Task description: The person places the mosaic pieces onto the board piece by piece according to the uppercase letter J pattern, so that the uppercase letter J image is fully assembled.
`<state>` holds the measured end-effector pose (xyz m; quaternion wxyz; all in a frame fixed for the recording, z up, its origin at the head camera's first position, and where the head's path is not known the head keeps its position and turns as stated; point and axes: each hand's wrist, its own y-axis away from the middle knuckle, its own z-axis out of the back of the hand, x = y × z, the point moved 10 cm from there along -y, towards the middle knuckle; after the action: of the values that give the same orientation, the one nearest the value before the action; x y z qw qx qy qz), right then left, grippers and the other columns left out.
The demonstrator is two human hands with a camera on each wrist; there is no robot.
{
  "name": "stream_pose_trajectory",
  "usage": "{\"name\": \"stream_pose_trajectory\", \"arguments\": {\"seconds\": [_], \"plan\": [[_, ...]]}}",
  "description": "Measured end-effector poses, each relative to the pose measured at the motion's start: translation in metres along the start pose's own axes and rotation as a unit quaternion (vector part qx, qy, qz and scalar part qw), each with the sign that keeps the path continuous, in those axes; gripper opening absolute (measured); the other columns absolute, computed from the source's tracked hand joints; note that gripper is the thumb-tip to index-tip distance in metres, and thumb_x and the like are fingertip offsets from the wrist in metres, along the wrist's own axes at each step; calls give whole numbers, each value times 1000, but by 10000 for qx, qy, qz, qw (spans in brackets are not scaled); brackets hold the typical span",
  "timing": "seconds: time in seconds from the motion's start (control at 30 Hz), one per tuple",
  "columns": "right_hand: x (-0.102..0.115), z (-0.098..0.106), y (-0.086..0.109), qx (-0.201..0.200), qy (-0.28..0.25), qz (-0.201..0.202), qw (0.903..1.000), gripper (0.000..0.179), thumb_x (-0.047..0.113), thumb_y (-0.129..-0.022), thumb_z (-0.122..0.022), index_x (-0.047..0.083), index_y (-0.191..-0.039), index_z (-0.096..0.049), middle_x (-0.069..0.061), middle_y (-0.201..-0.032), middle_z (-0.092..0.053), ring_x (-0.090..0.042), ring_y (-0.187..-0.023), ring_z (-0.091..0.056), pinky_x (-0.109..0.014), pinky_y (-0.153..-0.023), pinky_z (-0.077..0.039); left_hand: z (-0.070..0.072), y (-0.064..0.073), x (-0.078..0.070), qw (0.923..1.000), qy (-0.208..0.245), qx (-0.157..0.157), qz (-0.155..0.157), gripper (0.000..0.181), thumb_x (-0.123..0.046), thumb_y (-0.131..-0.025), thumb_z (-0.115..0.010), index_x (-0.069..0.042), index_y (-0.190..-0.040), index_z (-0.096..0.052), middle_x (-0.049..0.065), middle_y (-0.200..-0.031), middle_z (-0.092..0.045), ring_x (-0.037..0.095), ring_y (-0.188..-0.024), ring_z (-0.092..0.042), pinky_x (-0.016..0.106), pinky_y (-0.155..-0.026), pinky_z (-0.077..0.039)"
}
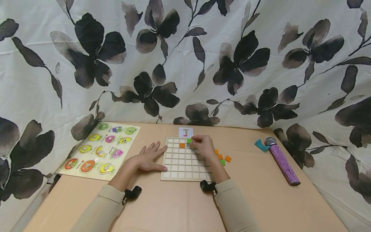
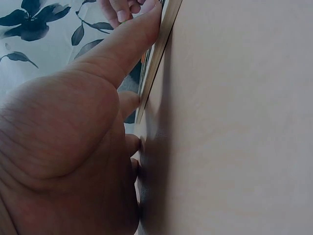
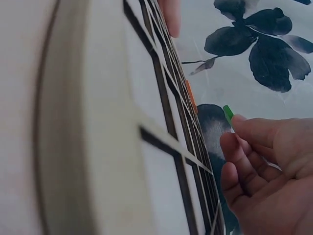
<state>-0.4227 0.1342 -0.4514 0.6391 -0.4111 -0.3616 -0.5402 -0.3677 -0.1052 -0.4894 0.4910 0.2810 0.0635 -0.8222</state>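
Observation:
A wooden grid board [image 1: 185,179] with white square cells lies on the table. One orange square tile [image 1: 182,145] sits in a cell near its far edge. My right hand [image 1: 204,146] pinches a green square tile [image 3: 228,113] between thumb and fingertips, over the far rows of the board. In the right wrist view that tile is tilted and raised off the grid. My left hand [image 1: 149,158] lies spread at the board's left side, with thumb and index finger touching its edge. Beyond the board is a small pattern card [image 1: 185,132] with a coloured grid design.
Several loose orange tiles [image 1: 228,159] and a green tile [image 1: 222,162] lie right of the board. At the left is a fruit picture sheet [image 1: 110,151]. A glittery purple microphone [image 1: 284,164] and a teal curved piece [image 1: 261,146] lie at the right. A floral curtain [image 1: 185,64] hangs behind.

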Motion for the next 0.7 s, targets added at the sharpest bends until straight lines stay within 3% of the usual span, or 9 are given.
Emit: {"name": "stream_pose_trajectory", "arguments": {"seconds": [0.23,0.4,0.7], "plan": [[-7,-5,-5,22,113,249,9996,22,5,-92,-78,2,-114,-78,-11,-96,-74,-18,-85,-64,-22,-69,-52,0,1,-2,10000,-40,42,30,114,-78,-80,-70,-23,-168,-21,23,-175,0,46,-161,6,72,-123,8],[-10,-6,-5,22,472,310,9984,22,8,-91,-80,4,-113,-79,-10,-96,-75,-20,-86,-65,-28,-74,-53,2,4,-8,9998,-93,170,103,112,-73,-83,-71,-20,-168,-21,25,-174,0,47,-161,7,70,-124,8],[-12,-8,-6,101,861,395,9955,22,8,-90,-81,3,-112,-80,-9,-93,-75,-20,-84,-65,-29,-74,-54,-2,0,1,10000,-45,6,18,115,-81,-79,-68,-26,-168,-21,22,-175,0,45,-161,7,72,-123,9]]}}
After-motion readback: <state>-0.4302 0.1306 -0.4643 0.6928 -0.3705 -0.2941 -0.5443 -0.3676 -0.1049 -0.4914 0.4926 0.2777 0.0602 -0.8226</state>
